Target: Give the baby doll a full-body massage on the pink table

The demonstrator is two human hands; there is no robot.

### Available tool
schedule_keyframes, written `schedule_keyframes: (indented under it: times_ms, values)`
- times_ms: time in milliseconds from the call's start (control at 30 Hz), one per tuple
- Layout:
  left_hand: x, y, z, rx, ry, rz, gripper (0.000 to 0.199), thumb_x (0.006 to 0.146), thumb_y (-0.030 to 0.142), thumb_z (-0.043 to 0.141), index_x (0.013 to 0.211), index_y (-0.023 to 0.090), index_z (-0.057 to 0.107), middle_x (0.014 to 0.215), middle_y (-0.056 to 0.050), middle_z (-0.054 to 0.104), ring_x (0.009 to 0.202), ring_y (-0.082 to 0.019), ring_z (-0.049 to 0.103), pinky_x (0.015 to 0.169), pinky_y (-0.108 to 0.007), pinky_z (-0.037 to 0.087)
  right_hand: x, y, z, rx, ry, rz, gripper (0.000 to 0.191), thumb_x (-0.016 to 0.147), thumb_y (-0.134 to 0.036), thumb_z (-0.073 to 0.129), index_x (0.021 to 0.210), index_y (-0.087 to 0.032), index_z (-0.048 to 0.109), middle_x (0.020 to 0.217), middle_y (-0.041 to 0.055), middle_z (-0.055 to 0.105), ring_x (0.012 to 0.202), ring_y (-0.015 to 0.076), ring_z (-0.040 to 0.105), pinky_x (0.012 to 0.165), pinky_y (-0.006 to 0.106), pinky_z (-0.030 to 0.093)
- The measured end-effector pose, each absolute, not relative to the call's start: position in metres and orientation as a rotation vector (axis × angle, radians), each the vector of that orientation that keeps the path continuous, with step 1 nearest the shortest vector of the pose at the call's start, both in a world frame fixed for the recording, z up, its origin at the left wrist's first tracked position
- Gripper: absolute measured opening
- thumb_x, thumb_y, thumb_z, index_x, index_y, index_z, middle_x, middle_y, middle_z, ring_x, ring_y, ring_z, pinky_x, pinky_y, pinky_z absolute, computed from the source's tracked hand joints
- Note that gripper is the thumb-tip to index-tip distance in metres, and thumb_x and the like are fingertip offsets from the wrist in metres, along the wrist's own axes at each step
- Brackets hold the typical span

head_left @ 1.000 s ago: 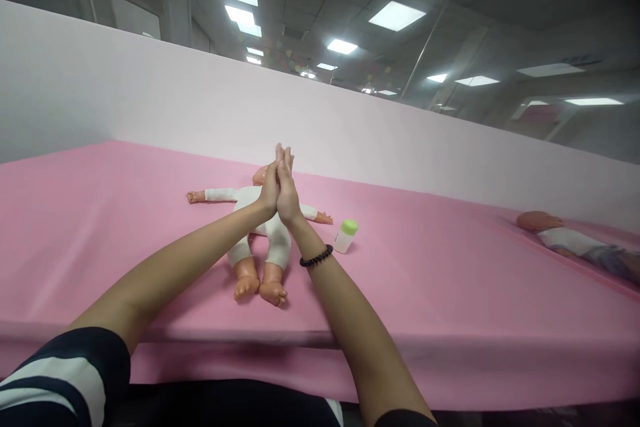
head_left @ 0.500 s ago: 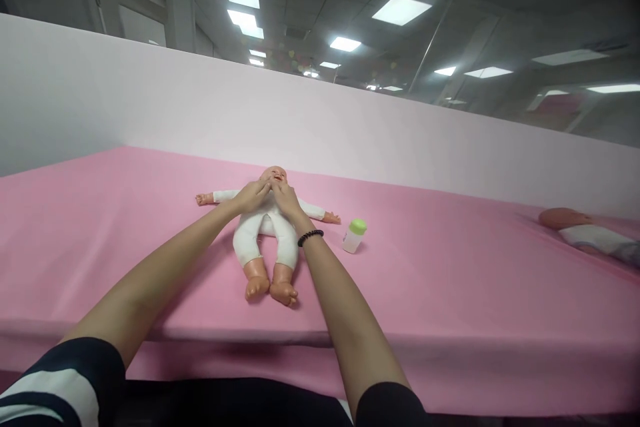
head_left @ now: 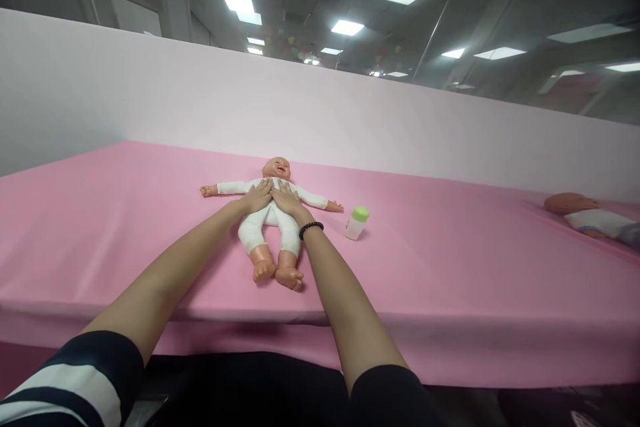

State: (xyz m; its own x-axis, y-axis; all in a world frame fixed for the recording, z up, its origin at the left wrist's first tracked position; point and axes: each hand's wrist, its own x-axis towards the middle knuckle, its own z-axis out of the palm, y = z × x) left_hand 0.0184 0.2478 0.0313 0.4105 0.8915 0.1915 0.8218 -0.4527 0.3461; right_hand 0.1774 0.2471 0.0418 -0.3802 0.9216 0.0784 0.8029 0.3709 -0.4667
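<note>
At the far left, a navy sleeve with white stripes [head_left: 93, 380] covers the upper part of the left arm, and above it, beyond a low white wall [head_left: 200, 100], part of a door [head_left: 135, 13] shows. The left forearm reaches inward over a table with a pink cover [head_left: 440, 267]. On this cover a baby doll in a white bodysuit [head_left: 273, 215] lies on its back, face up, its head towards the wall and its bare feet towards the person. One of the doll's arms stretches out to the left, past the left hand [head_left: 257, 197], its small fist resting on the pink cover. The left hand is open and laid palm down on the left side of the doll's chest, fingers pointing towards the head. The doll is thus directly under both hands, with its head just beyond the fingertips and its legs on the near side, between the two forearms. The right hand [head_left: 287, 199], also open and palm down, rests on the right side of the chest, close beside the left; neither grips anything. A black beaded bracelet [head_left: 311, 229] circles the right wrist. The doll's other arm extends to the right, its hand near a small translucent bottle with a green cap [head_left: 357, 223], which stands on the cover. At the far right lies a second doll [head_left: 593, 213], partly cut off by the picture's edge.
</note>
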Motion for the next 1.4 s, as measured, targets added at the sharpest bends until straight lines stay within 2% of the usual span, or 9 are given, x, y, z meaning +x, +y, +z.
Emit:
schedule_keyframes:
  times_ms: [133, 267, 367, 533, 700, 867, 1000, 1200, 1400]
  values:
    - [0.020, 0.250, 0.023, 2.314, 1.585, 0.727, 0.071, 0.100, 0.041, 0.030, 0.161, 0.005, 0.027, 0.170, -0.024, 0.017, 0.159, -0.034, 0.008, 0.127, -0.054, 0.015, 0.171, 0.243, 0.038, -1.664, -2.077, 0.572, 0.067, 0.106, -0.049, 0.028, 0.168, -0.027, 0.013, 0.173, 0.0054, -0.004, 0.160, 0.0336, -0.006, 0.123, 0.069, 0.003]
    - [0.017, 0.247, 0.014, 2.166, 1.631, 0.836, 0.074, 0.100, 0.047, 0.034, 0.159, 0.002, 0.030, 0.168, -0.026, 0.019, 0.158, -0.037, 0.011, 0.127, -0.053, 0.019, 0.169, 0.236, 0.033, -1.689, -1.912, 0.487, 0.080, 0.104, -0.048, 0.037, 0.165, -0.001, 0.014, 0.171, 0.0213, 0.008, 0.160, 0.0332, 0.006, 0.129, 0.053, 0.012]
    - [0.012, 0.240, 0.011, 2.129, 1.609, 0.934, 0.075, 0.100, 0.053, 0.037, 0.158, 0.005, 0.035, 0.168, -0.023, 0.022, 0.158, -0.035, 0.015, 0.128, -0.050, 0.018, 0.172, 0.229, 0.032, -1.611, -1.836, 0.397, 0.078, 0.101, -0.050, 0.048, 0.155, 0.004, 0.037, 0.160, 0.0294, 0.036, 0.152, 0.0358, 0.032, 0.124, 0.045, 0.028]
    - [0.005, 0.231, 0.013, 2.331, 1.357, 1.013, 0.066, 0.099, 0.045, 0.035, 0.152, 0.009, 0.050, 0.163, -0.013, 0.040, 0.158, -0.028, 0.022, 0.130, -0.044, 0.017, 0.183, 0.222, 0.032, -1.336, -1.922, 0.306, 0.038, 0.100, -0.028, 0.049, 0.128, -0.011, 0.070, 0.127, 0.0147, 0.070, 0.120, 0.0242, 0.064, 0.109, 0.033, 0.044]
    - [0.005, 0.233, 0.015, 2.406, 1.159, 1.014, 0.061, 0.097, 0.042, 0.036, 0.148, 0.016, 0.058, 0.156, -0.006, 0.052, 0.153, -0.025, 0.036, 0.129, -0.041, 0.023, 0.188, 0.227, 0.030, -1.119, -2.097, 0.365, 0.047, 0.099, -0.015, 0.039, 0.136, -0.020, 0.068, 0.142, 0.0053, 0.063, 0.138, 0.0179, 0.053, 0.120, 0.033, 0.036]
    - [0.005, 0.243, 0.010, 2.351, 1.324, 0.897, 0.065, 0.098, 0.046, 0.036, 0.154, 0.015, 0.049, 0.165, -0.007, 0.036, 0.158, -0.028, 0.022, 0.130, -0.047, 0.014, 0.188, 0.231, 0.030, -1.355, -2.145, 0.479, 0.055, 0.104, -0.030, 0.036, 0.157, -0.021, 0.046, 0.170, 0.0052, 0.024, 0.160, 0.0245, 0.015, 0.130, 0.047, 0.013]
    - [0.005, 0.242, 0.010, 2.250, 1.467, 0.902, 0.064, 0.099, 0.045, 0.036, 0.154, 0.012, 0.048, 0.167, -0.012, 0.030, 0.159, -0.030, 0.019, 0.129, -0.048, 0.015, 0.186, 0.228, 0.030, -1.491, -2.013, 0.562, 0.071, 0.103, -0.045, 0.040, 0.166, -0.015, 0.026, 0.172, 0.0110, 0.013, 0.161, 0.0292, 0.006, 0.129, 0.051, 0.011]
    - [0.005, 0.225, 0.014, 2.147, 1.546, 1.097, 0.062, 0.097, 0.050, 0.046, 0.142, 0.009, 0.057, 0.161, -0.019, 0.042, 0.152, -0.036, 0.036, 0.125, -0.050, 0.029, 0.186, 0.208, 0.041, -1.679, -1.812, 0.360, 0.060, 0.099, -0.052, 0.049, 0.130, -0.004, 0.068, 0.125, 0.0277, 0.067, 0.122, 0.0389, 0.063, 0.108, 0.047, 0.046]
    - [0.007, 0.221, 0.018, 2.279, 1.262, 1.227, 0.045, 0.092, 0.037, 0.048, 0.124, 0.016, 0.073, 0.135, -0.010, 0.070, 0.127, -0.028, 0.064, 0.114, -0.041, 0.047, 0.185, 0.209, 0.041, -1.400, -1.934, 0.193, 0.034, 0.098, -0.024, 0.049, 0.108, -0.012, 0.078, 0.111, 0.0156, 0.075, 0.107, 0.0270, 0.069, 0.100, 0.035, 0.049]
